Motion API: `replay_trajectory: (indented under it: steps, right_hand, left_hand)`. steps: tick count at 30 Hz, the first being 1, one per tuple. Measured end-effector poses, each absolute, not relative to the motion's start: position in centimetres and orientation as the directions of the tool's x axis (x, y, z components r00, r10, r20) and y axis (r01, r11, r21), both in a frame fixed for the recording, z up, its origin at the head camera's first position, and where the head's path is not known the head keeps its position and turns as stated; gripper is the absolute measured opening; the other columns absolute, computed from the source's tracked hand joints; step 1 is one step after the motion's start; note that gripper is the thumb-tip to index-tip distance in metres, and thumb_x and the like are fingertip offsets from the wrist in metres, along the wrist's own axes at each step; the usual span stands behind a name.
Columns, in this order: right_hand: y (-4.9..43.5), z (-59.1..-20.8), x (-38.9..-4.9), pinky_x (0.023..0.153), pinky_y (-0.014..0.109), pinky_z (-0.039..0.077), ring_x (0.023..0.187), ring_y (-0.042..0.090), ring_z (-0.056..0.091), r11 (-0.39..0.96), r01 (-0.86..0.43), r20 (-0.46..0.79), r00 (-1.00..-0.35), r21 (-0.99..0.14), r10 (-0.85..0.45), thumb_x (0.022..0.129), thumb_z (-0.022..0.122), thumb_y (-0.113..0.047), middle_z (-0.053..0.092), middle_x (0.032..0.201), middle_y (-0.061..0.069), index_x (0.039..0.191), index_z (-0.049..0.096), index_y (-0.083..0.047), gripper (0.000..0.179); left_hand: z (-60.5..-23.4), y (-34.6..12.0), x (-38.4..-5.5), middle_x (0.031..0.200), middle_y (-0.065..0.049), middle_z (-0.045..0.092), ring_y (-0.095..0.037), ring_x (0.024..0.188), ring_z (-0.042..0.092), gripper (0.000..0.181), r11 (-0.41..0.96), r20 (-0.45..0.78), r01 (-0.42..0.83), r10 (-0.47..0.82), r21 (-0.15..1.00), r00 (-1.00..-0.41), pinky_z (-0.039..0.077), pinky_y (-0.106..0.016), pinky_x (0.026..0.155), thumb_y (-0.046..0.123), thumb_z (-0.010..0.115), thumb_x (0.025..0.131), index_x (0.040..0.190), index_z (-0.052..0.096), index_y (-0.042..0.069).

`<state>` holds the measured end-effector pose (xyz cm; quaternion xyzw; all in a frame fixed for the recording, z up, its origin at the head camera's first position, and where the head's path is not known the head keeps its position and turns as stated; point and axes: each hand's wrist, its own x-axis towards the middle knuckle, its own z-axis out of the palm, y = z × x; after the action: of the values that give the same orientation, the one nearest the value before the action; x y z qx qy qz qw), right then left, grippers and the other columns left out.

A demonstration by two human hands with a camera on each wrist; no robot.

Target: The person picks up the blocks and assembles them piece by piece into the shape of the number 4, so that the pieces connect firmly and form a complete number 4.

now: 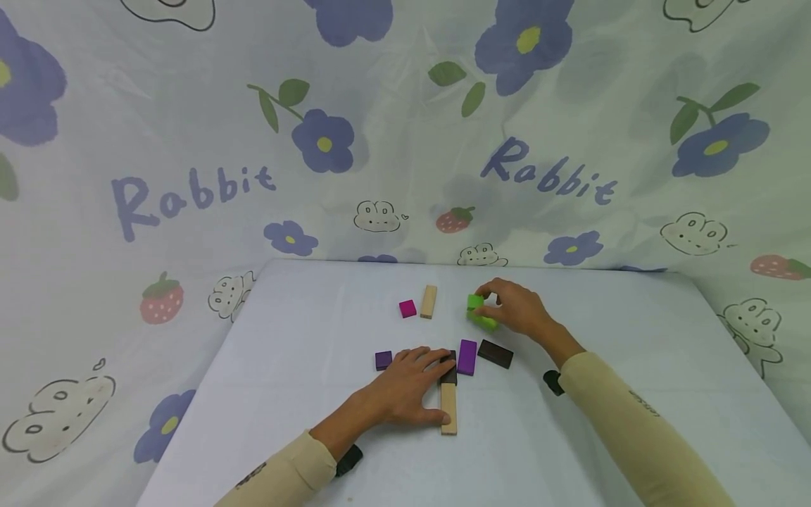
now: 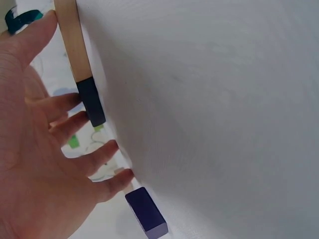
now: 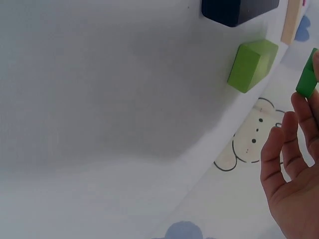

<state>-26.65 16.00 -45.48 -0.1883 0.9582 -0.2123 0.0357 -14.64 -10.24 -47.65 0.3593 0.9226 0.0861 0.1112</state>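
In the head view my left hand (image 1: 412, 386) lies with fingers spread beside two blocks set end to end. Its fingertips touch the black block (image 1: 449, 373), and the thumb is at the near end of the plain wooden block (image 1: 448, 401). My right hand (image 1: 516, 307) pinches a small green block (image 3: 306, 74) between thumb and fingers. A light green block (image 1: 486, 323) lies on the table just below it. Close to the left fingers sits a dark purple block (image 2: 145, 211). Right of the black block stands a purple block (image 1: 467, 358).
A dark brown block (image 1: 495, 353) lies right of the purple one. Farther back are a pink cube (image 1: 407, 308) and another wooden block (image 1: 429, 301). The white table (image 1: 304, 303) meets a printed cloth (image 1: 405, 141) at its back edge.
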Motion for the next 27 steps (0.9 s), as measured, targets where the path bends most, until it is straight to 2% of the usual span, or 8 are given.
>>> replay_trajectory:
  steps: [16,27]
  right_hand:
    - [14.4,-45.6,-26.3,0.072,0.034,0.052,0.091,0.017,0.06,0.813,-0.394,0.009,-0.902,-0.428,-0.432,0.089,0.079,-0.036,0.068,0.115,0.0,0.123,0.069,-0.016,0.04]
    - [13.7,-45.2,-25.9,0.077,0.039,0.055,0.095,0.018,0.062,0.809,-0.401,-0.007,-0.894,-0.431,-0.447,0.089,0.079,-0.038,0.068,0.115,-0.001,0.122,0.07,-0.017,0.04]
  left_hand:
    - [-47.8,-10.3,-14.7,0.162,0.001,0.033,-0.027,0.146,0.032,0.088,0.717,-0.126,0.659,0.693,0.227,-0.71,0.031,-0.051,0.116,0.071,0.059,0.089,0.158,0.036,0.023]
    - [-47.9,-10.3,-14.7,0.162,0.0,0.033,-0.026,0.146,0.032,0.088,0.713,-0.111,0.659,0.694,0.237,-0.711,0.031,-0.051,0.115,0.071,0.06,0.088,0.158,0.037,0.022]
